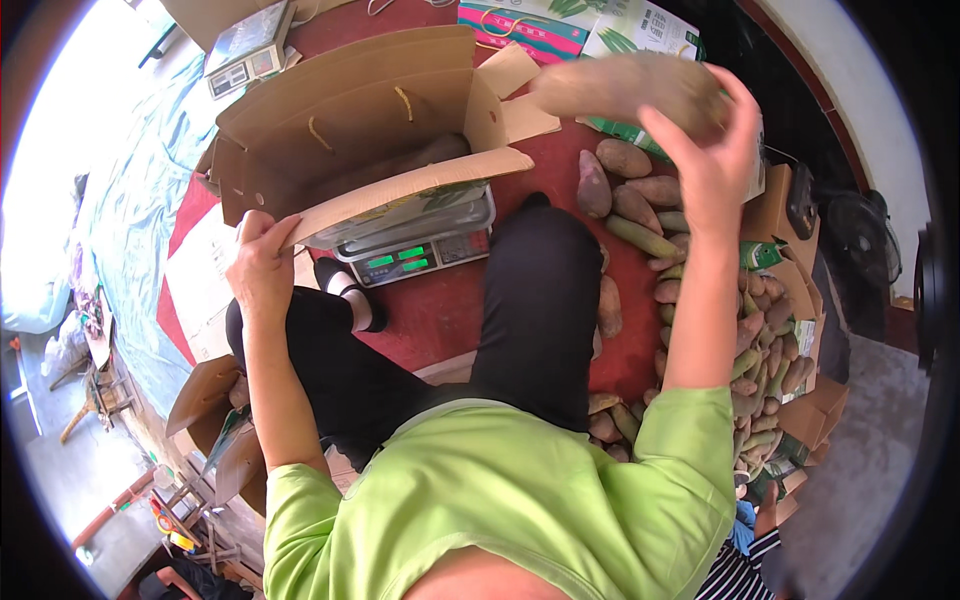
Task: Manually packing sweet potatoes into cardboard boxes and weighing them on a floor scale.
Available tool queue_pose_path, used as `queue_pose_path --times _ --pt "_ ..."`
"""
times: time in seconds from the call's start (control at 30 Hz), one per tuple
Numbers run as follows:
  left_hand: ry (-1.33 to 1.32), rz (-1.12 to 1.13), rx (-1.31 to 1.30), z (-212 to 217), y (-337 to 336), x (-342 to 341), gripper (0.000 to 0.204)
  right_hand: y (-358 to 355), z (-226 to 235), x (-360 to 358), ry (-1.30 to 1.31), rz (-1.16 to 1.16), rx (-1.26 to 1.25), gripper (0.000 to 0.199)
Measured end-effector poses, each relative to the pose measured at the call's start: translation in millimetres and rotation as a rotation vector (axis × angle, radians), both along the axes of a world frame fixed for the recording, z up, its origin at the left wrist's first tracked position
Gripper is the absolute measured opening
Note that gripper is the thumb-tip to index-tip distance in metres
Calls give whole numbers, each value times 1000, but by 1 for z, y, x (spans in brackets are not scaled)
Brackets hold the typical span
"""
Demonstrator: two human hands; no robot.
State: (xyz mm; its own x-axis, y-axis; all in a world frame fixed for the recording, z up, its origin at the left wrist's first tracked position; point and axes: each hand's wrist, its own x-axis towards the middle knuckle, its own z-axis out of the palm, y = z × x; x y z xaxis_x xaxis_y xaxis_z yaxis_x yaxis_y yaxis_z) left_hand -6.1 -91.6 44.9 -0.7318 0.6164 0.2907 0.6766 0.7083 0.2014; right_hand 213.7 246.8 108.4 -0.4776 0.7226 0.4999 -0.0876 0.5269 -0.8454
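Note:
My right hand (715, 150) is raised at the upper right, its fingers wrapped round the end of a long, thick brownish tuber (630, 88), which is blurred by motion. My left hand (262, 262) pinches the near flap of an open cardboard box (350, 85) by its left corner. The box has yellow rope handles and sits on a digital scale (415, 258) with lit green displays. Inside the box lie dark tubers (400, 160), partly hidden by the flap.
Loose reddish and green tubers (630, 205) lie on the red floor covering (420, 315), with a larger heap (765, 350) further right. A second scale (248, 48) stands at the far left, printed cartons (525, 25) at the back. A black fan (860, 235) and another person's striped sleeve (740, 570) are at the right.

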Motion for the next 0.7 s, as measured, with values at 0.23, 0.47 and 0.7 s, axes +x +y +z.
queue_pose_path --times 0.23,0.47,0.7 --pt "18 -24 4 1 3 -4 24 -38 -41 -131 -361 231 349 64" --pt "-23 -56 25 -2 4 -4 26 -100 -77 -207 -842 499 609 46" --pt "5 -83 -6 1 6 -3 26 -135 -92 -244 -955 430 745 28"
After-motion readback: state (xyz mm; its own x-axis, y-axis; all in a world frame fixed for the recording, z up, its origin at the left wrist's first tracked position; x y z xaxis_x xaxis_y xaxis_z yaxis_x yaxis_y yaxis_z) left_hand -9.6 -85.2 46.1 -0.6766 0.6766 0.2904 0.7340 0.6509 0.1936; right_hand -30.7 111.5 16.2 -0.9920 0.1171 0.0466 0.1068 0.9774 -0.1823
